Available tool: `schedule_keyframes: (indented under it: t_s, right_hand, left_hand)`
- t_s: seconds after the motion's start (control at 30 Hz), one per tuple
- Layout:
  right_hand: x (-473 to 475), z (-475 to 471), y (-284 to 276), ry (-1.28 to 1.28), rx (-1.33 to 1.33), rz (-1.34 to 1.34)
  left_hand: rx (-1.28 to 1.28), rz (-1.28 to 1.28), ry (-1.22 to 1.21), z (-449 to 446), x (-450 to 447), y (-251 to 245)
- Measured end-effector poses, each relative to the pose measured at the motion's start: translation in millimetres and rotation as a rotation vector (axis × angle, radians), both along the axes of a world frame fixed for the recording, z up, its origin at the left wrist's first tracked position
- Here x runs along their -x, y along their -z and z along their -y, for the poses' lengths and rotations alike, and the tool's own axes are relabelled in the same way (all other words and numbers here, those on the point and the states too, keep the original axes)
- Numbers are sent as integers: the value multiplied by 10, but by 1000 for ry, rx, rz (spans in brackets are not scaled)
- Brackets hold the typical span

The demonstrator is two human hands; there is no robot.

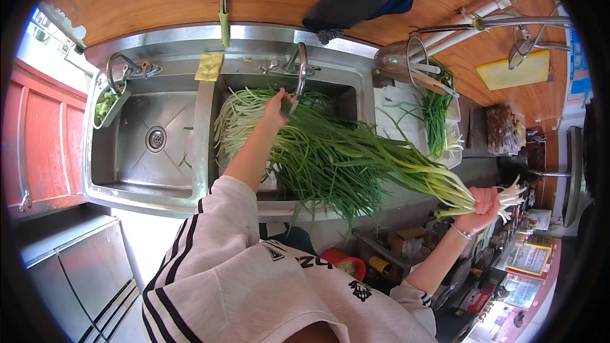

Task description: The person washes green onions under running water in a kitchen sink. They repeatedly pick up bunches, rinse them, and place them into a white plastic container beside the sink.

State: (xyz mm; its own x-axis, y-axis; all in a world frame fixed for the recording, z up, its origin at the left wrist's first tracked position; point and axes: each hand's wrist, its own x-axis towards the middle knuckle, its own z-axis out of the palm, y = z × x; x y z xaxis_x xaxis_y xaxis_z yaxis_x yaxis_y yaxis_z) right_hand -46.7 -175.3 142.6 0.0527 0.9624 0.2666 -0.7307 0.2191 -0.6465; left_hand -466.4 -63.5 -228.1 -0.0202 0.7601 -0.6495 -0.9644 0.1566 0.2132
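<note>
My right hand grips a bunch of green onions near its white root ends. The bunch stretches leftward over the sink's right basin, its green leaves reaching my left hand. My left hand has curled fingers at those leaves, just below the curved chrome faucet; its grip is partly hidden. Beneath both arms a large heap of green onions fills the right basin, white stems to the left. Green leaves from the heap hang over the front rim.
Left of the heap is another steel basin with a drain and leaf scraps. A yellow cloth lies on the divider. More green onions lie in a white tray at right, below hanging strainers. A red bowl stands below.
</note>
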Motion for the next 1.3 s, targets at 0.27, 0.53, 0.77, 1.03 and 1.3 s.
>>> schedule_keyframes:
  t_s: [0.27, 0.53, 0.77, 1.03, 1.3]
  right_hand:
    - [-11, -61, -938, -28, -115, 126]
    - [293, -348, -1307, -115, -2, 81]
    - [654, -748, -1290, -152, 112, 59]
    - [1263, -1313, -1298, 259, 255, 429]
    - [1793, -1747, -1379, 114, 317, 462]
  left_hand:
    - [234, -1589, -44, -146, 522, 186]
    - [8, -2159, 360, -314, 1074, -146]
    - [139, -2322, 571, -653, 1287, -738]
    - [-900, -1795, 181, 496, 494, -1935]
    - [-956, -1622, 480, 461, -303, -1980]
